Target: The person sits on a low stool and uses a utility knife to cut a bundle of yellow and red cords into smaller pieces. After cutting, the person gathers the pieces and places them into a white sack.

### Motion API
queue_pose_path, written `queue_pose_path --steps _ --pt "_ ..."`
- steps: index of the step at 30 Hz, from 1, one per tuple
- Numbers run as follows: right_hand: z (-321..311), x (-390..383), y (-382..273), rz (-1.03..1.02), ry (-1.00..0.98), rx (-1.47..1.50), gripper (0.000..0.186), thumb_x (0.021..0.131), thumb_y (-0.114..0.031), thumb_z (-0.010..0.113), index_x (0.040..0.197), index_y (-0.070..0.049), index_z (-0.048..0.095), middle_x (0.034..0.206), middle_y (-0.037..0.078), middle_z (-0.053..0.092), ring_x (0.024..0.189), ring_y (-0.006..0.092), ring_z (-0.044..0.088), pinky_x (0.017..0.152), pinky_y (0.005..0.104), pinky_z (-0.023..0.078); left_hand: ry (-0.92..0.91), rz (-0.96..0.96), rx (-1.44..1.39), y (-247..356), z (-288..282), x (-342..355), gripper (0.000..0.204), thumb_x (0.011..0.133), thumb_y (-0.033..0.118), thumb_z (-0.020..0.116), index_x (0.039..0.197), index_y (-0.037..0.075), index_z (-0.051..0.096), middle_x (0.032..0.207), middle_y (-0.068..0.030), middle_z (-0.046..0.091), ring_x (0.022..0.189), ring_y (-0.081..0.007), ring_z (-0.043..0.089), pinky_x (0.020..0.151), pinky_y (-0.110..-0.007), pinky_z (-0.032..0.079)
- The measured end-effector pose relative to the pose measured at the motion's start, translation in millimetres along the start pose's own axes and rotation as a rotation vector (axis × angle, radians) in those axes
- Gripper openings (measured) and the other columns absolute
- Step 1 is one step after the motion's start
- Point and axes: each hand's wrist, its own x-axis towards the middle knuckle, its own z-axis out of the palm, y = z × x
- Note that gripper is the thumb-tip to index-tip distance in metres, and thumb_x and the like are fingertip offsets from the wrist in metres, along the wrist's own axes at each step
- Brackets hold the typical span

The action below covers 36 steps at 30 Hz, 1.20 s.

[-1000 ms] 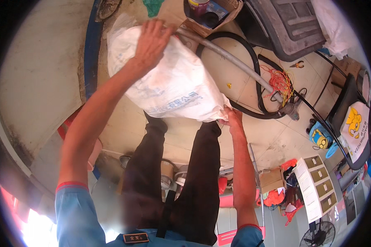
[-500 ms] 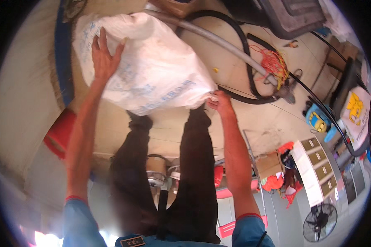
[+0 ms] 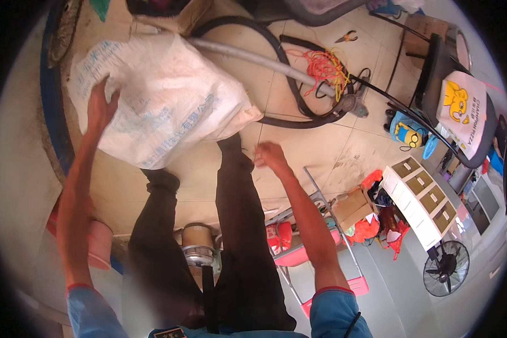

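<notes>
A large white woven sack [image 3: 163, 96] with faded blue printing lies on the floor in front of my feet. On its left part rests my left hand [image 3: 100, 107], thumb and fingers apart. My right hand [image 3: 270, 156] is off the sack, a little below and to the right of its gathered corner. Its fingers are loosely bent, with nothing seen in them.
Beyond the sack lie a black hose [image 3: 287, 84] with a grey tube [image 3: 253, 57], tangled red and yellow cord [image 3: 328, 69] and pliers [image 3: 346, 37]. A drawer unit [image 3: 419, 200], a fan [image 3: 446, 268] and a pink folding chair [image 3: 307, 254] stand on the right. Red buckets [image 3: 98, 245] are at left.
My right hand has let go of the sack's corner and drawn back from it. My left hand stays on the sack, its fingers less spread. The whole view has shifted.
</notes>
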Motion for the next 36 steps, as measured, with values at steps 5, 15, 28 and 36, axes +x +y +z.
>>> queue_pose_path --steps 5,15,28,36 --pt "-87.1 -121.4 39.7 -0.111 -0.086 -0.232 0.023 0.093 -0.022 0.058 0.084 0.000 0.062 0.068 0.009 0.066 0.054 0.0152 0.065 0.048 0.0282 0.053 -0.246 -0.153 -0.093 0.6 -70.0 -163.1 0.034 0.088 0.018 0.065 0.115 -0.002 0.064 0.110 -0.0243 0.065 0.103 -0.0378 0.063 0.090 -0.042 0.049" --pt "-220.5 -397.4 238.3 0.374 0.172 0.303 0.028 0.092 -0.023 0.059 0.091 0.004 0.063 0.077 0.018 0.068 0.060 0.0294 0.069 0.053 0.0387 0.058 -0.384 -0.603 -0.592 220.9 -197.3 -389.4 0.024 0.090 0.017 0.063 0.100 -0.005 0.068 0.086 -0.0144 0.071 0.075 -0.0188 0.067 0.071 -0.032 0.054" --pt "-119.5 -555.6 298.1 0.168 -0.009 0.472 0.025 0.094 -0.024 0.060 0.096 0.000 0.065 0.073 0.012 0.068 0.061 0.0232 0.069 0.054 0.0329 0.059 -0.438 -0.859 -0.896 281.9 -217.3 -473.1 0.029 0.093 0.021 0.061 0.099 -0.007 0.067 0.072 -0.0067 0.064 0.062 -0.0113 0.057 0.055 -0.026 0.047" --pt "-171.1 -548.1 309.8 0.095 0.110 0.463 0.029 0.096 -0.027 0.059 0.102 0.001 0.065 0.078 0.013 0.069 0.063 0.0232 0.070 0.054 0.0315 0.057 -0.570 -0.907 -0.667 270.3 -200.2 -564.3 0.031 0.091 0.025 0.059 0.097 -0.003 0.070 0.073 -0.0098 0.066 0.062 -0.0147 0.059 0.059 -0.031 0.049"
